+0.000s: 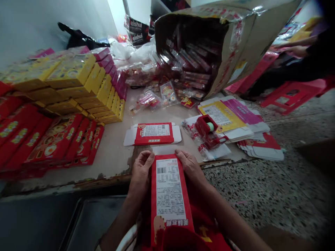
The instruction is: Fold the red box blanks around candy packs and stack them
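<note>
- Red carton (170,188): far-left corner is pinched by the left hand (141,170).
- Far-right corner is pinched by the right hand (193,170).
- Flattened carton (154,135) is laid on the table (112,150) beyond.

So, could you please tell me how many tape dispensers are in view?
1: a red tape dispenser on printed wrapping, beyond the right hand. Others could be hidden in the clutter.
</note>
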The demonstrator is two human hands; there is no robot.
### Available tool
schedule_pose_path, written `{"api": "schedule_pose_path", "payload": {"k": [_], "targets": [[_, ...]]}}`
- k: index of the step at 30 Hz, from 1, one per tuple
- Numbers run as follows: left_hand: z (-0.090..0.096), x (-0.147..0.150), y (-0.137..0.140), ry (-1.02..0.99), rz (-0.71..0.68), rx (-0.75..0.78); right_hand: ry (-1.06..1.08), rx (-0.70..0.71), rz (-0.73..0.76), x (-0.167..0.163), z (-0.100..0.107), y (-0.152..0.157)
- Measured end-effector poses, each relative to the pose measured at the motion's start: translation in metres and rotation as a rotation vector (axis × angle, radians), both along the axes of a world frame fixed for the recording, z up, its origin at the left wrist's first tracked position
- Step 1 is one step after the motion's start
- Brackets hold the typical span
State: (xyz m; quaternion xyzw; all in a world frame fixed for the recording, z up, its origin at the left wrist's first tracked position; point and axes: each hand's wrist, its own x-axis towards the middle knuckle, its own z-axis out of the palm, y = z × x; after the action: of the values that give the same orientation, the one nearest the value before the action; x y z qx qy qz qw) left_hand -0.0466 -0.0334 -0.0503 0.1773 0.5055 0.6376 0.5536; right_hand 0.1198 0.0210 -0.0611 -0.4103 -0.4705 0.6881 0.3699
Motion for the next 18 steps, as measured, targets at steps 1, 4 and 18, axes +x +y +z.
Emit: {"api": "schedule_pose_path", "payload": {"k": [1,4,18], "targets": [[0.001,0.0,0.004,-0.043,0.033,0.015,-0.004,0.018,-0.021,0.003,0.005,0.001],[0.007,-0.006,0.012,-0.098,-0.076,0.03,-0.013,0.081,-0.004,0.012,0.024,0.005],[0.035,-0.019,0.028,0.131,-0.169,-0.024,-0.1,0.115,-0.011,-0.009,0.059,0.03]]}}
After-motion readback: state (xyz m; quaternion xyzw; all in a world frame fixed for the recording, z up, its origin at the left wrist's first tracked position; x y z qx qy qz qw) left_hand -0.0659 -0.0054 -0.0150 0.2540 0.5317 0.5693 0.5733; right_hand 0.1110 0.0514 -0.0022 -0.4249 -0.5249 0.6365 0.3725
